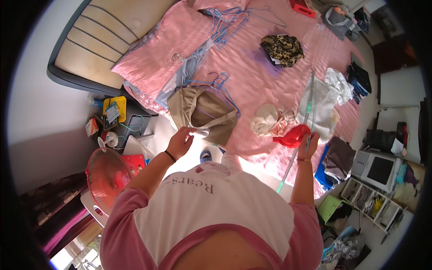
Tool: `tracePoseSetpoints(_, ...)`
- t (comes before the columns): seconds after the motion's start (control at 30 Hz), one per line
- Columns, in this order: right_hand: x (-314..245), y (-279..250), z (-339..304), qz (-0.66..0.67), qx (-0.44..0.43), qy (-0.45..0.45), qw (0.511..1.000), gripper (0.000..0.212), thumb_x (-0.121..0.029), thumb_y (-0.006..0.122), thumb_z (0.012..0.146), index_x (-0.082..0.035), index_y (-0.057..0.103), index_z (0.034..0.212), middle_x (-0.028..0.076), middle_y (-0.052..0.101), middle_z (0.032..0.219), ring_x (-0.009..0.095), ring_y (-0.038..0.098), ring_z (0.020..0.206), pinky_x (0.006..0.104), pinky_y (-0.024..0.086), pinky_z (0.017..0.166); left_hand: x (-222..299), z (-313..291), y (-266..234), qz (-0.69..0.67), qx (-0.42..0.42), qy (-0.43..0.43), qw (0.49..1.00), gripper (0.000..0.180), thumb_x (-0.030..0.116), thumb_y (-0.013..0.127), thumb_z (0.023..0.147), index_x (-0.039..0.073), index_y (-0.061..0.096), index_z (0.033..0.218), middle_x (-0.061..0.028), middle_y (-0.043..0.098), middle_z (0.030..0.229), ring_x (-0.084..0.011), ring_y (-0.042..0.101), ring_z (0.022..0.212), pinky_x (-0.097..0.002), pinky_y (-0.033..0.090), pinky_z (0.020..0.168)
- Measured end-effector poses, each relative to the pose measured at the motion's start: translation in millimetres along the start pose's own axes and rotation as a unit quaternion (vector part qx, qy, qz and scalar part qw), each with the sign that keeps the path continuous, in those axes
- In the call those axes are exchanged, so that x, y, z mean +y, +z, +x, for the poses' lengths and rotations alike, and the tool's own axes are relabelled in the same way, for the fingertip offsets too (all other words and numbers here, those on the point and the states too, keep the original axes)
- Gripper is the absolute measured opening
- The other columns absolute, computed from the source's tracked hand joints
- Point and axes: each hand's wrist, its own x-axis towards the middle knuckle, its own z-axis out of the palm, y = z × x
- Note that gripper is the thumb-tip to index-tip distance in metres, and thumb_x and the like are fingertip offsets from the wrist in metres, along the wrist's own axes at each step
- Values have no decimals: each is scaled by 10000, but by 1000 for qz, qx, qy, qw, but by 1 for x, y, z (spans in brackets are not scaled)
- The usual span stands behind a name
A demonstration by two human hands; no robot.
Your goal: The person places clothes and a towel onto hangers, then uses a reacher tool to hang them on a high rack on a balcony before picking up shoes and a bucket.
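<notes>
My left hand (180,143) is beside the near left edge of a khaki garment (216,128) on the bed. Its fingers are loosely bent and apart, with nothing visible in them. Blue and purple hangers (220,81) lie at that garment's far edge. My right hand (309,141) is closed at the right end of a bunched red cloth (291,137). A long thin pole with green grips (308,107) runs under or behind the cloth. A second thin greyish strip passes through the fingers; I cannot tell what it is.
Beige and pink clothes (266,120), a pale grey cloth (317,101) and a patterned black-and-gold garment (282,50) lie on the pink bed (252,76). Several blue hangers (222,24) are heaped at the far side. A red fan (108,175) stands left, a white appliance (378,170) right.
</notes>
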Motion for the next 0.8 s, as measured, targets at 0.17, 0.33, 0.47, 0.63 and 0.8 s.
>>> tracePoseSetpoints(0.17,-146,-17,3,203,-98,-61,972,197,-120,617,818,-63,429,833,26,390,707,120,385,597,267,346,549,44,17,11,-84,-105,118,984,347,142,595,825,61,519,1154,-120,532,1086,-237,573,964,-330,476,807)
tracePoseSetpoints(0.33,-269,-9,-12,441,-334,81,829,270,-7,665,735,-99,493,922,-33,508,818,20,422,613,175,295,521,122,68,13,-418,-194,130,878,718,251,701,776,20,311,1333,-113,449,1277,-205,418,1202,-333,335,1010)
tracePoseSetpoints(0.47,-288,-9,-5,389,-322,26,863,218,-42,668,757,-101,506,891,-47,507,753,12,412,606,169,289,517,174,57,-37,-470,-108,102,870,380,116,556,856,10,473,1212,-48,558,1111,-141,518,1051,-290,397,937)
tracePoseSetpoints(0.63,-293,-10,19,476,-220,25,851,173,-48,647,782,-117,495,827,-58,446,651,22,337,494,189,242,435,122,53,-97,-485,-46,79,870,309,80,385,895,-6,509,1164,-81,536,1155,-165,516,1071,-303,392,944)
tracePoseSetpoints(0.8,-269,-2,45,527,-164,80,830,151,-44,621,794,-107,487,821,-58,430,600,27,298,429,192,211,387,115,39,-142,-664,-1,-23,748,356,130,376,910,-41,439,1216,-139,535,1193,-254,519,1104,-365,390,983)
